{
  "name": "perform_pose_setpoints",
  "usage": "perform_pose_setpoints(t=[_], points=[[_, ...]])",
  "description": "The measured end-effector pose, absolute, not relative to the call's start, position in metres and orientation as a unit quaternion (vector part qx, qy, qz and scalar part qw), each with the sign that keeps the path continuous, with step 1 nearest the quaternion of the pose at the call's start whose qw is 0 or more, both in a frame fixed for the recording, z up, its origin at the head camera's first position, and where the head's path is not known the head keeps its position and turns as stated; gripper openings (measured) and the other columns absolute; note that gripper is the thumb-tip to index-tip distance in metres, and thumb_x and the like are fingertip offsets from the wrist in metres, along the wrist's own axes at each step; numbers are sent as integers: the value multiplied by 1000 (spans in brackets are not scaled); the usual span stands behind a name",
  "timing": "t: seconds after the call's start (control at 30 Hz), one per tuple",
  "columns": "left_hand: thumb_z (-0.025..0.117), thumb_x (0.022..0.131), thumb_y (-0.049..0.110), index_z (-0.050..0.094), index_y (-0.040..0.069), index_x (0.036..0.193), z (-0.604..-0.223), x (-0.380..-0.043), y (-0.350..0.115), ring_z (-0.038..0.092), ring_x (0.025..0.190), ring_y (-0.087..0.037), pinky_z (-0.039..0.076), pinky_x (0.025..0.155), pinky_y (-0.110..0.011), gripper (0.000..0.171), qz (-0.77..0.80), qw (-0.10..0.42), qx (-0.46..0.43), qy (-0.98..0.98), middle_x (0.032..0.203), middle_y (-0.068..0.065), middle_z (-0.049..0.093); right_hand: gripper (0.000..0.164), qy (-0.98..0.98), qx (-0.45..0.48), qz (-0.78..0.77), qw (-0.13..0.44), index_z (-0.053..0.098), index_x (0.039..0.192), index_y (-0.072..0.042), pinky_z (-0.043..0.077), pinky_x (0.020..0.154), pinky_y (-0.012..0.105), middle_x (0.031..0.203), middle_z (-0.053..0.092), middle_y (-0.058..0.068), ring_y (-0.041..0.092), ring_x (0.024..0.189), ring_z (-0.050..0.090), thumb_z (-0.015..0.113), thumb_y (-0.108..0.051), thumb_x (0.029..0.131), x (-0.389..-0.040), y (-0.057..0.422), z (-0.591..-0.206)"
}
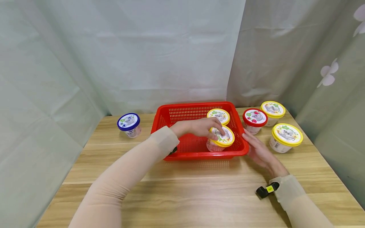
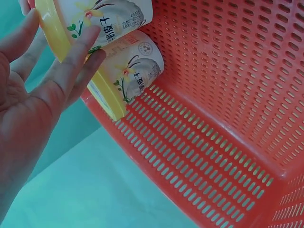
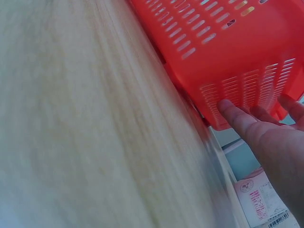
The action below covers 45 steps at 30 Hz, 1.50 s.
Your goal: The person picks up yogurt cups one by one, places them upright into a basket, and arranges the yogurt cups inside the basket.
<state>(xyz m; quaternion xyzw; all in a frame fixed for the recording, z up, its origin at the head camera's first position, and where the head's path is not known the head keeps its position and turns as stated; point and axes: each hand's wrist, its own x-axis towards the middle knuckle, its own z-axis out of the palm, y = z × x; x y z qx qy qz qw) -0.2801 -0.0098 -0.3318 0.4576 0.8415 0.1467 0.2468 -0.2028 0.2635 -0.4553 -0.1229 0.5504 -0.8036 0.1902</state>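
Note:
A red perforated plastic basket (image 1: pixel 185 154) lies on the table in the head view. Inside, at its right end, are two yellow-lidded tubs, a far tub (image 1: pixel 218 114) and a near tub (image 1: pixel 216 148). My left hand (image 1: pixel 201 127) reaches over the basket from the left and holds the near tub by its lid and upper side. The left wrist view has that tub (image 2: pixel 111 16) under the fingers, beside the other tub (image 2: pixel 135 71). Against the basket's right end, my right hand (image 1: pixel 258 149) rests with its fingers extended and fingertips at the wall and rim.
Right of the basket stand a red-lidded tub (image 1: pixel 254 118) and two yellow-lidded ones, a back tub (image 1: pixel 272 109) and a front tub (image 1: pixel 286 136). A blue-lidded tub (image 1: pixel 129 123) sits to the left. Pale curtains (image 1: pixel 171 53) hang behind the wooden table (image 1: pixel 185 196).

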Motion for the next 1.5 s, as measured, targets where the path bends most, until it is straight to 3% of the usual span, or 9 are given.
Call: perform_pose_setpoints(t=[0.33, 0.6, 1.13, 1.27, 1.5], points=[[71, 100, 17, 62, 23, 136, -330, -274, -11, 38, 134, -20, 42, 109, -31, 38, 160, 291, 406, 851, 146, -4, 37, 55, 539, -140, -809, 188, 18, 167, -19, 50, 100, 23, 142, 60, -12, 4, 121, 61, 34, -26, 116, -203, 265, -456], [67, 101, 10, 60, 21, 143, -330, -272, -8, 37, 136, -20, 40, 112, -29, 44, 154, 301, 417, 844, 149, -6, 36, 60, 546, -130, -805, 190, 10, 168, -15, 51, 99, 23, 138, 62, -16, 3, 119, 62, 35, -27, 115, -203, 264, -455], [72, 99, 17, 58, 22, 145, -330, -271, -3, 38, 137, -20, 40, 113, -29, 48, 123, 279, 428, 851, 151, -5, 37, 61, 560, -133, -796, 188, 8, 168, -15, 49, 101, 22, 141, 57, -18, 2, 122, 58, 35, -30, 115, -204, 264, -456], [71, 100, 18, 59, 22, 144, -329, -268, -3, 41, 135, -20, 40, 113, -29, 46, 117, 269, 429, 855, 152, -5, 37, 61, 560, -134, -796, 188, 9, 168, -16, 49, 101, 22, 141, 57, -18, 2, 123, 58, 35, -30, 115, -204, 264, -457], [69, 102, 20, 58, 20, 146, -320, -270, -11, 53, 124, -22, 48, 103, -28, 45, 137, 230, 415, 869, 156, -6, 37, 58, 549, -145, -801, 188, 12, 168, -17, 49, 101, 23, 142, 57, -18, 2, 123, 59, 33, -28, 116, -204, 265, -459]])
